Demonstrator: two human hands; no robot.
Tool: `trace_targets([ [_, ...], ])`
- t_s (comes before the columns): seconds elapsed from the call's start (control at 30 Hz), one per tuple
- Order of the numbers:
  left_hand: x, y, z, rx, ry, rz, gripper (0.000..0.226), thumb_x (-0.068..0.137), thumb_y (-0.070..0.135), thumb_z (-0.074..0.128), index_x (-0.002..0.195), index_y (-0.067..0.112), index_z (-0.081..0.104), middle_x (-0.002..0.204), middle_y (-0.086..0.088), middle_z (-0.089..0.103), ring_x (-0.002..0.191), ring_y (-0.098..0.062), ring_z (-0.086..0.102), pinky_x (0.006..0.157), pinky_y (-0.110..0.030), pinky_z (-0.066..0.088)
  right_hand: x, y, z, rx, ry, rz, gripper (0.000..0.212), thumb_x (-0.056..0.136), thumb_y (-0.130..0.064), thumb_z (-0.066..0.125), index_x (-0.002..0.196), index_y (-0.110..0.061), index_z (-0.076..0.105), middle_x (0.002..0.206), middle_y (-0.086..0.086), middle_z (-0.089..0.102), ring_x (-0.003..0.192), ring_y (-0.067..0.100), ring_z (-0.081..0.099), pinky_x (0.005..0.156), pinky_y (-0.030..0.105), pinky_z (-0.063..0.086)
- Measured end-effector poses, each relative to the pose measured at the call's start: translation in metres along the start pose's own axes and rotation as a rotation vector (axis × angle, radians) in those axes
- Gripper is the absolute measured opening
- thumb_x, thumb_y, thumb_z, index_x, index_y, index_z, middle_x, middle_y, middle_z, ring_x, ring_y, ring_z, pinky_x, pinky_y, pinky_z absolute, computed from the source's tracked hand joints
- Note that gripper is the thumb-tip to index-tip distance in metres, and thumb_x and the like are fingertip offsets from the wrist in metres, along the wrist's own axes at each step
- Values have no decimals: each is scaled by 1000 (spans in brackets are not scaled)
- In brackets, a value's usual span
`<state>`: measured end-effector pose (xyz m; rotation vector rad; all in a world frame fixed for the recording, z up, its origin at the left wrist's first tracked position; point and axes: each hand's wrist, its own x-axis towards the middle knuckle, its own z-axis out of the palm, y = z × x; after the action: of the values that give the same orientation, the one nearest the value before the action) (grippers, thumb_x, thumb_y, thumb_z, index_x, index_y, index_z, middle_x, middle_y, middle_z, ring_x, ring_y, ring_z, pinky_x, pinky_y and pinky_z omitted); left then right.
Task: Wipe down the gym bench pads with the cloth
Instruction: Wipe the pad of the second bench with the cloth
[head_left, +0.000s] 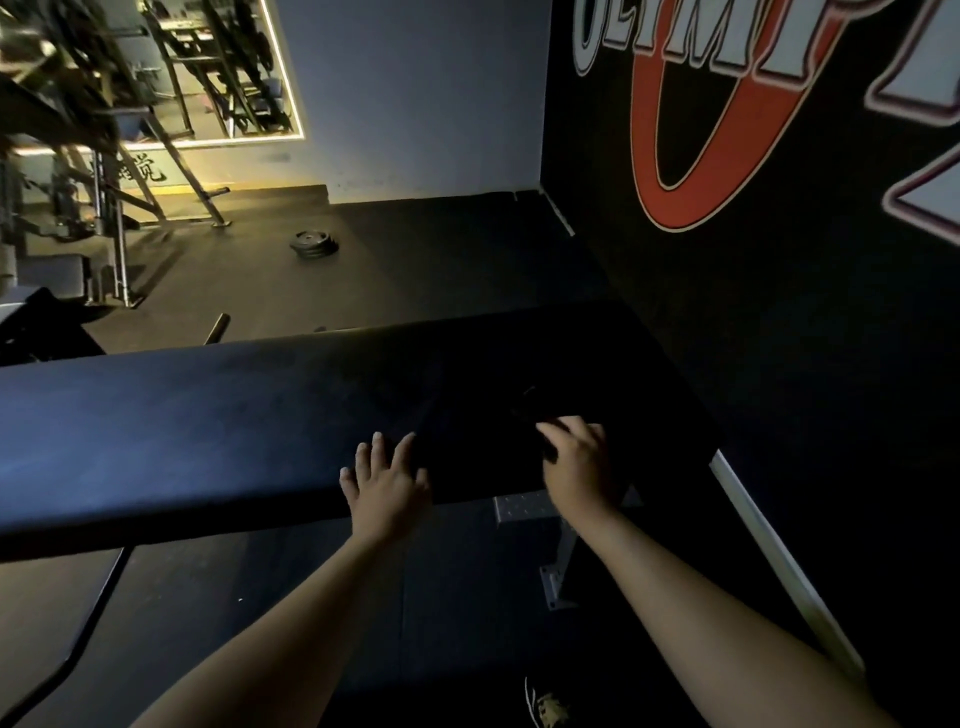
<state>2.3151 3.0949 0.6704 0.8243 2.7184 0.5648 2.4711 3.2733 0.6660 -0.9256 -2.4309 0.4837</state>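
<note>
The view is dim, lit mainly by a warm yellow strip round the mirror (218, 73) at upper left. The bench pad (208, 431) shows a faint blue sheen at left but sinks into black shadow at right, where the cloth (527, 410) in the slightly blurred right hand (579, 465) almost vanishes. Straight lines bow near the edges.

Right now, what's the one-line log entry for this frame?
step: wipe bench pad | left hand: flat on pad | right hand: gripping cloth on pad

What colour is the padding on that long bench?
The bench pad is dark navy blue, clearest in the head view.
</note>
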Motion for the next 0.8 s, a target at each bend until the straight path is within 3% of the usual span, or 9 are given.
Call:
trace_targets([
  [0.1, 0, 5, 2, 45, -89, 17, 61, 101, 51, 40, 156, 50, 13, 168, -8, -13, 152, -33, -20, 118, -57, -13, 2, -42, 25, 82, -102, -183, 49, 84, 0, 64, 130, -14, 62, 127, 9, 58, 114, 32, 50, 98, 42, 46],
  [0.2, -3, -5, 5, 117, -85, 61, 71, 98, 62, 43, 156, 52, 5, 167, -5, -18, 151, -30, -23, 119, -55, -13, -4, -77, 43, 69, -239, -327, 56, 90, -3, 58, 144, -15, 47, 139, 8, 46, 126, 29, 40, 107, 39, 39],
  [0.3, -6, -17, 6, 185, -55, 97, 77, 96, 65, 45, 156, 51, 0, 168, -4, -16, 152, -30, -21, 121, -54, -8, -11, -77, 44, 25, -225, -355, 58, 90, 0, 56, 146, -15, 45, 141, 7, 43, 129, 29, 36, 107, 40, 38],
  [0.43, -6, -8, 8, 143, -38, 49, 74, 96, 58, 48, 157, 47, 8, 168, -3, -14, 152, -30, -21, 121, -57, -8, -12, -41, 29, -9, -170, -353, 58, 85, 10, 54, 139, -10, 54, 133, 10, 50, 121, 31, 43, 101, 41, 45],
  [0.6, -6, 20, 18, 33, -43, -15, 73, 92, 58, 54, 153, 44, 16, 167, -9, -17, 149, -39, -26, 116, -62, -13, -15, 21, -4, -98, -20, -223, 63, 68, 26, 58, 121, -6, 67, 121, 13, 60, 108, 35, 56, 86, 43, 55],
  [0.8, -7, 11, 24, 18, -30, 16, 76, 92, 59, 55, 154, 48, 12, 166, -5, -22, 147, -35, -31, 115, -60, -18, -11, 47, -20, -49, 15, 79, 62, 83, 9, 62, 139, -16, 54, 143, 4, 45, 132, 27, 38, 108, 39, 41],
])
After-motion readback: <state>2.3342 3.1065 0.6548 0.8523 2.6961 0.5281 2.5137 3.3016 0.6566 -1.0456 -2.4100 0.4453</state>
